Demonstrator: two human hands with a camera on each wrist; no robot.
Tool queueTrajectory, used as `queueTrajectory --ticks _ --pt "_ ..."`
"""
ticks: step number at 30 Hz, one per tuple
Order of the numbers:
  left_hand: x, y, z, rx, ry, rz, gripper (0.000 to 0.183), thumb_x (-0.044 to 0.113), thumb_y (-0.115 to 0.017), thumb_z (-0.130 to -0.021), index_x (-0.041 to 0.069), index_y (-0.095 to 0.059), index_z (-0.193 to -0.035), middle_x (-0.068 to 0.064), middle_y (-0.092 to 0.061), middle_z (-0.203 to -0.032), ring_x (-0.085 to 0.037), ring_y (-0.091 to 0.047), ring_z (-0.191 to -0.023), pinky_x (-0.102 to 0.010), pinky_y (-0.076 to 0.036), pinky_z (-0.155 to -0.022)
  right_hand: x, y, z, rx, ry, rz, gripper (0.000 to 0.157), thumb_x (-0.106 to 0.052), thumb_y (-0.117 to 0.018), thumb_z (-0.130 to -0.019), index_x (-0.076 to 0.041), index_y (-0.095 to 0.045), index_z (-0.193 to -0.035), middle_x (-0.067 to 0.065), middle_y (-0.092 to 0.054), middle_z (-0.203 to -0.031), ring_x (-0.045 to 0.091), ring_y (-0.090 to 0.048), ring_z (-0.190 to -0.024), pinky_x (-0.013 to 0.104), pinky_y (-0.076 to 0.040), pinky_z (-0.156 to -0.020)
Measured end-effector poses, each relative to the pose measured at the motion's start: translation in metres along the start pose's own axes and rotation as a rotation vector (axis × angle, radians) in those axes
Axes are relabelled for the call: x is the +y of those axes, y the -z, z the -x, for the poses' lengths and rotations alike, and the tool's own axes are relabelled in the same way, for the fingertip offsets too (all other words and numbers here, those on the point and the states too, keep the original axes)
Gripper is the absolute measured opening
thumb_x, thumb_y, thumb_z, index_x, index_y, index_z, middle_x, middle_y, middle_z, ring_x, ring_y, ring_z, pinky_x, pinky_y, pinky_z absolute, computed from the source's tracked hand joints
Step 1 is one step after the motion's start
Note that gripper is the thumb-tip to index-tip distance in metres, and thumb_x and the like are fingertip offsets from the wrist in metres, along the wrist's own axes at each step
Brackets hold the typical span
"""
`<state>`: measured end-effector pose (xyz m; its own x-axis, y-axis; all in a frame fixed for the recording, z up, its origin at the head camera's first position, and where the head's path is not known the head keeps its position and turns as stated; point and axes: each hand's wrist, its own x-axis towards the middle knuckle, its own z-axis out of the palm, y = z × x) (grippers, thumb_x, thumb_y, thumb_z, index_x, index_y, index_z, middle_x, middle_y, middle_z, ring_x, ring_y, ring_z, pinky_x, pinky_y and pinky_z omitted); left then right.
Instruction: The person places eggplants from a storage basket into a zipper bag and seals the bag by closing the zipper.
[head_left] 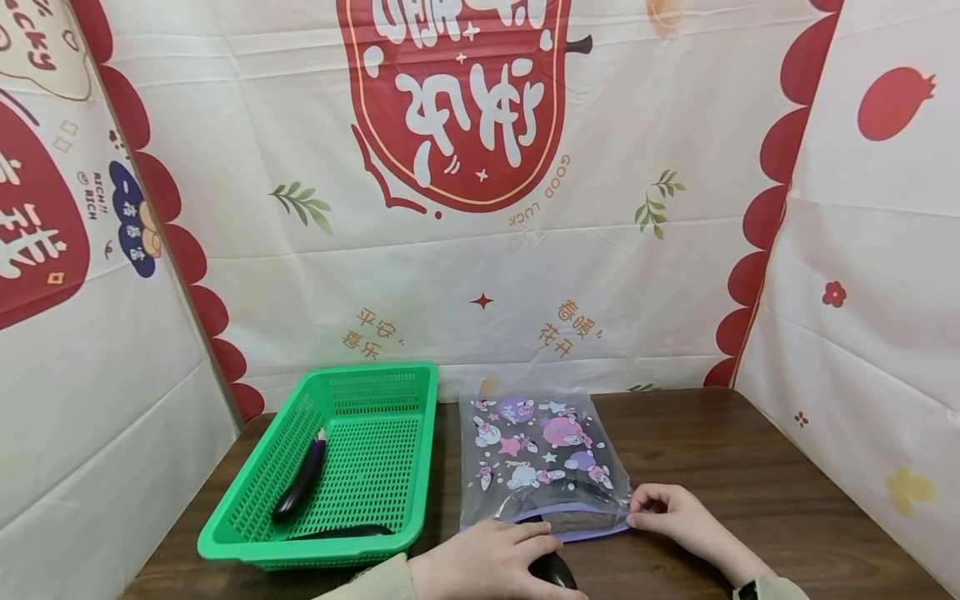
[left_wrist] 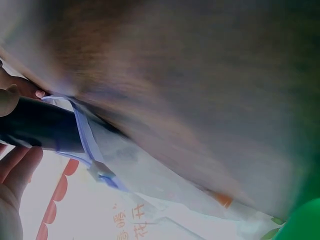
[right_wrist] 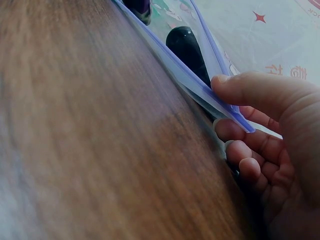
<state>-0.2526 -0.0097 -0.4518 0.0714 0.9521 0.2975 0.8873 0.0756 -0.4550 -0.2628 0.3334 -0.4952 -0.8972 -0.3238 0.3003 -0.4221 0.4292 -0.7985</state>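
My left hand (head_left: 483, 562) grips a dark eggplant (head_left: 553, 572) at the mouth of a clear zip bag (head_left: 487, 500) printed with cartoon figures. In the left wrist view, the eggplant (left_wrist: 42, 125) goes in past the purple zip edge, near the slider (left_wrist: 100, 171). My right hand (head_left: 678, 523) pinches the bag's right corner between thumb and fingers, and the mouth gapes. Through that gap, the right wrist view shows the rounded end of another dark eggplant (right_wrist: 185, 46) inside the bag.
A green plastic basket (head_left: 431, 450) stands left of the bag. Inside it lie an eggplant (head_left: 303, 482) and a second one (head_left: 348, 531) by the near wall. The brown wooden table (head_left: 720, 450) meets printed cloth walls (head_left: 480, 267) at the back and sides.
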Motion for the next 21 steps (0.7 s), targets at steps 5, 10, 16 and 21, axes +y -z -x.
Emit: queueTrajectory --ticks 5,10,16,21 --pt "-0.0036 0.0007 -0.0016 -0.044 -0.011 0.014 0.044 0.030 -0.036 -0.106 0.037 -0.036 -0.149 -0.004 -0.054 -0.132 -0.018 -0.049 -0.126 -0.019 -0.049 -0.078 0.0002 0.0002 0.0003 -0.001 -0.008 -0.001 0.011 -0.010 -0.073 -0.084 -0.012 -0.063 -0.079 -0.007 -0.057 -0.072 0.003 -0.050 -0.063 0.026 -0.041 -0.055" --pt "-0.0073 0.0021 -0.0044 -0.065 -0.022 0.022 0.046 0.027 -0.043 -0.104 0.038 -0.036 -0.148 -0.004 -0.053 -0.132 -0.018 -0.047 -0.128 -0.020 -0.047 -0.084 0.0004 0.0001 0.0001 -0.001 -0.006 0.004 0.011 -0.010 -0.073 -0.085 -0.012 -0.063 -0.079 -0.007 -0.057 -0.071 0.002 -0.050 -0.063 0.026 -0.041 -0.055" --pt "-0.0082 0.0012 -0.0049 -0.067 -0.019 0.016 0.046 0.027 -0.043 -0.104 0.040 -0.036 -0.148 -0.004 -0.053 -0.132 -0.018 -0.048 -0.126 -0.020 -0.047 -0.084 0.0020 -0.0001 0.0001 -0.004 0.005 0.008 0.011 -0.009 -0.072 -0.085 -0.012 -0.063 -0.079 -0.006 -0.059 -0.072 0.002 -0.050 -0.063 0.025 -0.042 -0.055" --pt "-0.0085 -0.0006 -0.0044 -0.065 -0.003 0.035 0.044 0.025 -0.041 -0.104 0.041 -0.039 -0.145 -0.004 -0.053 -0.132 -0.019 -0.048 -0.126 -0.022 -0.047 -0.086 0.0011 0.0000 0.0000 -0.003 0.011 0.008 0.011 -0.009 -0.072 -0.085 -0.013 -0.064 -0.079 -0.007 -0.058 -0.071 0.002 -0.050 -0.063 0.025 -0.042 -0.055"
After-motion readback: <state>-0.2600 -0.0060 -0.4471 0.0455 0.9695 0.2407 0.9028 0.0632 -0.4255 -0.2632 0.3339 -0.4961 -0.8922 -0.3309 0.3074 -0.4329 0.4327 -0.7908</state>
